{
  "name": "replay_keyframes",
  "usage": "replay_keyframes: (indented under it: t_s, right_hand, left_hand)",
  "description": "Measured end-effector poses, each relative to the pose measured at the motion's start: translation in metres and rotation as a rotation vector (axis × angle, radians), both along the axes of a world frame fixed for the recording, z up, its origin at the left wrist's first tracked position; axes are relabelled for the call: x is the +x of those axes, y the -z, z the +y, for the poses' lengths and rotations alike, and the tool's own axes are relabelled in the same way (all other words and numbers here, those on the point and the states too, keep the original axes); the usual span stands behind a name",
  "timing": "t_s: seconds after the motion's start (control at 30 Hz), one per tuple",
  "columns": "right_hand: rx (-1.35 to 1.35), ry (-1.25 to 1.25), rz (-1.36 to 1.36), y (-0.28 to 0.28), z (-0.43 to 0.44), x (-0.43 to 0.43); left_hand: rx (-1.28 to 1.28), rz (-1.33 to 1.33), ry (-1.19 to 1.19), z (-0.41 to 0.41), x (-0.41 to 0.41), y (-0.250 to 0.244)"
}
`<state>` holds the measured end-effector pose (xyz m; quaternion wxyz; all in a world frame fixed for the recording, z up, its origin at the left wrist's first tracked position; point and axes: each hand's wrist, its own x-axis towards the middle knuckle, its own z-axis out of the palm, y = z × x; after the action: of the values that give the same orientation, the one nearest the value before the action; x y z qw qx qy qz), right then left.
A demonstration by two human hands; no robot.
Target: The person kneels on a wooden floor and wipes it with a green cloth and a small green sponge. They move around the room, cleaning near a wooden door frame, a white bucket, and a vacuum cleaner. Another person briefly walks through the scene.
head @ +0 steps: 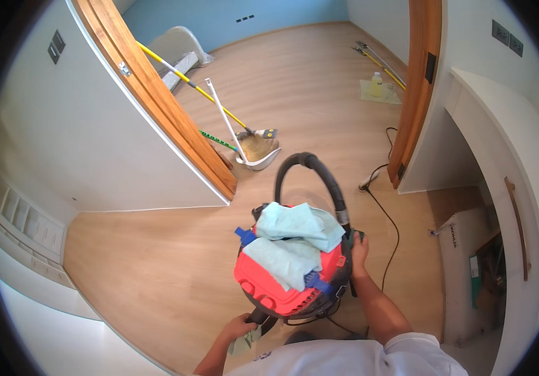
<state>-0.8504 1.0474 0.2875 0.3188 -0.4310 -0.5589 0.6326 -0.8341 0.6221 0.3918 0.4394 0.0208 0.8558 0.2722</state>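
A red and black canister vacuum cleaner (274,296) is in front of my body, between my two hands. Light blue cloths (293,225) lie folded on its top, beside blue brushes (318,283). My left hand (241,326) grips a black tube end at the vacuum's near left side; a pale green cloth (246,343) hangs at that hand. My right hand (359,249) is at the vacuum's right side, by the base of the black hose (314,162), around something dark green and black. What exactly it holds is partly hidden. The hose arches up over the far side.
A wooden door frame (189,141) stands ahead. Past it are a white dustpan (265,163), a broom, a yellow-handled mop (213,98) and a bottle (376,84) on a cloth. A black cord (397,235) crosses the floor at right, near a white cabinet (490,113) and a box (462,282).
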Motion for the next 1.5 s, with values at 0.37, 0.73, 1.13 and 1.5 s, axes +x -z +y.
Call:
replay_keyframes:
  t_s: [0.37, 0.73, 1.13, 1.5]
  right_hand:
    - [0.223, -0.326, -0.145, -0.017, -0.131, -0.118]
    - [0.4, -0.42, -0.36, 0.039, -0.146, -0.086]
    - [-0.019, -0.204, -0.872, 0.068, 0.129, 0.257]
    - [-0.224, -0.466, -0.624, 0.111, 0.247, 0.073]
  left_hand:
    - [0.093, 0.177, -0.403, -0.073, 0.064, 0.003]
    - [-0.405, -0.099, 0.038, -0.039, 0.073, -0.058]
    - [-0.488, -0.188, 0.592, 0.002, 0.074, -0.07]
    - [0.01, 0.19, -0.089, 0.243, 0.038, 0.04]
